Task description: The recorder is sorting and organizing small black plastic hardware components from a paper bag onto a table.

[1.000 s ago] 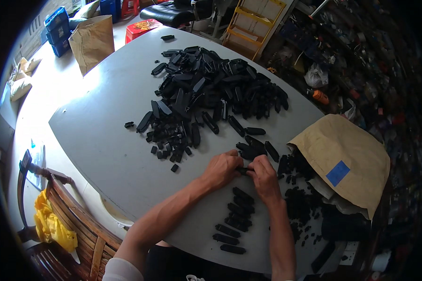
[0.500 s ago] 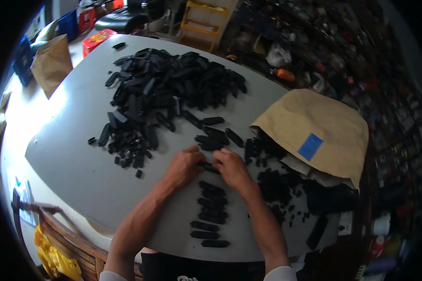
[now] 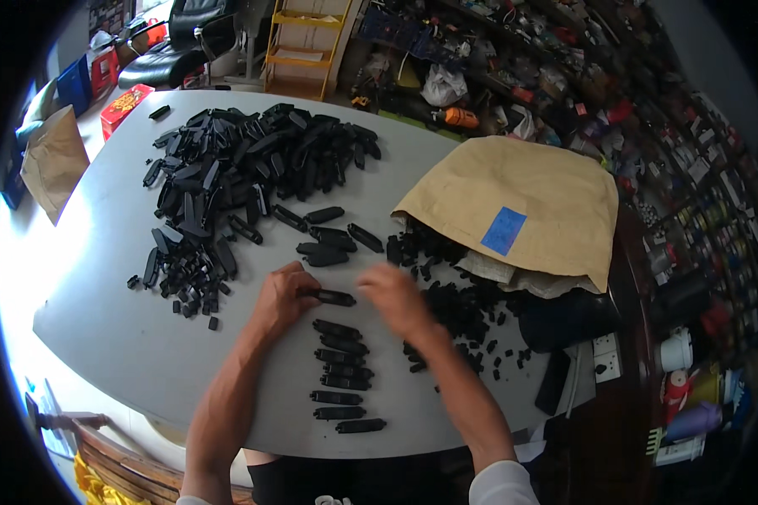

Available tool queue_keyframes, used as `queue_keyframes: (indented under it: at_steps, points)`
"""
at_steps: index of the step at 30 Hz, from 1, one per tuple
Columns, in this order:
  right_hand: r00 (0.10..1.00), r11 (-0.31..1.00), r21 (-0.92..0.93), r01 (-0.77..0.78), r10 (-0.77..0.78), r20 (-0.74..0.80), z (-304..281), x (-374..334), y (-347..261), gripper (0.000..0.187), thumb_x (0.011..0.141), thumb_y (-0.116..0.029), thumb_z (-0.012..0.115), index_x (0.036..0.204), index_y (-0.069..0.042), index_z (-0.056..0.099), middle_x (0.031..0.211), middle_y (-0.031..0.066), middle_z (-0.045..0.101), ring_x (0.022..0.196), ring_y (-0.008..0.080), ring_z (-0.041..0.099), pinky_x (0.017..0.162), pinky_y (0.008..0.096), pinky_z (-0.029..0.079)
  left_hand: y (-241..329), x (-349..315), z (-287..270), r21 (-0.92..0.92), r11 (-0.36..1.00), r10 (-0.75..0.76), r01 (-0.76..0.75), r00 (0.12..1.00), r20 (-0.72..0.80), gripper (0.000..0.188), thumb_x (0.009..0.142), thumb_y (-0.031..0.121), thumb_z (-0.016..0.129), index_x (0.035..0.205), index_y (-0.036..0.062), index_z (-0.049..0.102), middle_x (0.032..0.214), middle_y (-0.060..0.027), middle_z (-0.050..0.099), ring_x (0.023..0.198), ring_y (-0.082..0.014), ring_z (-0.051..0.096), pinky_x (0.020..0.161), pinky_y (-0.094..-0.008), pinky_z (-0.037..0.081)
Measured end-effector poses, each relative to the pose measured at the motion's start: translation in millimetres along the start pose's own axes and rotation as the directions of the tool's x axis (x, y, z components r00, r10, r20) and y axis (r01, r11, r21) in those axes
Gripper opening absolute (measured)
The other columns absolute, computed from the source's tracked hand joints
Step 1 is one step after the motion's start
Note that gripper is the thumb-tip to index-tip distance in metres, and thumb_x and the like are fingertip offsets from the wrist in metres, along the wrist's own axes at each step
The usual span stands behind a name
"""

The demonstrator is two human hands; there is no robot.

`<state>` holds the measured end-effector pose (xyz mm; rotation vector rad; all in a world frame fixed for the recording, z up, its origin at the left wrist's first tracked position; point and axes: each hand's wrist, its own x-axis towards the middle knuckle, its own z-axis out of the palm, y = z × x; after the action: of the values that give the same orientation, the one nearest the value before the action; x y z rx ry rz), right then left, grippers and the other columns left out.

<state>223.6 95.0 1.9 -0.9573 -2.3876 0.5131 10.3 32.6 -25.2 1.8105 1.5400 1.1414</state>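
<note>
My left hand (image 3: 285, 296) pinches one end of a long black plastic casing (image 3: 335, 298), which lies level just above or on the table. To its right, my right hand (image 3: 393, 301) is apart from the casing; motion smears its fingers, so whether it holds anything is unclear. Below my hands runs a column of several similar black casings (image 3: 343, 382), lying crosswise. A few loose casings (image 3: 327, 248) rest just beyond my hands. Small black plastic pieces (image 3: 459, 316) are heaped beside my right hand.
A large pile of black casings (image 3: 253, 156) covers the far left of the grey table (image 3: 109, 311), with small black blocks (image 3: 195, 273) at its near edge. A brown sack (image 3: 547, 181) lies on the right, its mouth over small parts. Crowded shelves (image 3: 556, 67) stand behind.
My right hand has come away from the casing and moved to the right, while my left hand keeps hold of it. The whole view has shifted, with the table appearing further left.
</note>
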Motion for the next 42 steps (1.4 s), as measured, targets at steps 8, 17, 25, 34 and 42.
queue_keyframes:
  at_steps: [8, 17, 25, 34, 42]
  points:
    - [0.855, 0.829, -0.232, -0.51, 0.518, -0.028, -99.8, -111.7, 12.9, 0.007, 0.074, 0.003, 0.066, 0.079, 0.002, 0.061, 0.078, 0.0109, 0.061, 0.066, 0.0201, 0.06, 0.058, 0.0311, 0.046, -2.6, -0.7, -2.7, -0.021, 0.999, -0.04, 0.04, 0.999, -0.001, 0.029, 0.059, -0.004, 0.075, 0.086, 0.0012, 0.067, 0.077, -0.0076, 0.054, 0.07, -0.0211, 0.057, 0.062, -0.031, 0.046]
    - [0.882, 0.793, -0.468, -0.389, 0.468, 0.059, -76.3, -113.9, 12.4, 0.009, 0.075, 0.002, 0.065, 0.078, -0.001, 0.056, 0.083, 0.013, 0.055, 0.076, 0.0323, 0.058, 0.066, 0.0406, 0.046, -9.7, -5.1, -1.7, -0.006, 0.999, -0.039, 0.039, 0.999, -0.008, 0.028, 0.06, -0.003, 0.075, 0.087, 0.001, 0.066, 0.079, -0.0081, 0.055, 0.072, -0.0213, 0.058, 0.064, -0.03, 0.047]
    - [0.899, 0.684, -0.618, -0.389, 0.429, -0.091, -77.0, -99.5, 3.3, 0.008, 0.08, -0.003, 0.063, 0.08, -0.003, 0.055, 0.083, 0.0128, 0.058, 0.078, 0.0301, 0.06, 0.066, 0.0392, 0.047, -7.4, -3.4, 1.4, 0.022, 1.0, 0.019, -0.02, 1.0, 0.015, 0.023, 0.064, 0.006, 0.073, 0.086, 0.0049, 0.064, 0.085, -0.0102, 0.058, 0.081, -0.0298, 0.06, 0.07, -0.0386, 0.047]
    - [0.844, 0.664, 0.52, -0.537, 0.431, 0.32, -15.8, -0.4, -40.0, 0.008, 0.082, 0.004, 0.059, 0.089, 0.003, 0.06, 0.076, 0.0051, 0.062, 0.063, 0.0095, 0.058, 0.053, 0.0222, 0.05, -10.6, -6.3, -2.8, -0.004, 0.999, 0.032, -0.032, 0.999, 0.024, 0.023, 0.065, 0.004, 0.072, 0.086, 0.0038, 0.063, 0.082, -0.0092, 0.056, 0.075, -0.0266, 0.059, 0.066, -0.0345, 0.047]
    - [0.921, 0.767, 0.512, -0.388, 0.295, 0.256, 2.8, 20.3, -33.3, 0.009, 0.081, 0.004, 0.057, 0.089, 0.002, 0.062, 0.074, 0.0017, 0.06, 0.063, 0.0066, 0.055, 0.055, 0.0203, 0.049, -11.0, -8.1, -1.5, -0.014, 1.0, 0.025, -0.025, 1.0, 0.0, 0.021, 0.065, 0.005, 0.071, 0.084, 0.0036, 0.062, 0.082, -0.01, 0.056, 0.075, -0.0281, 0.059, 0.066, -0.0367, 0.047]
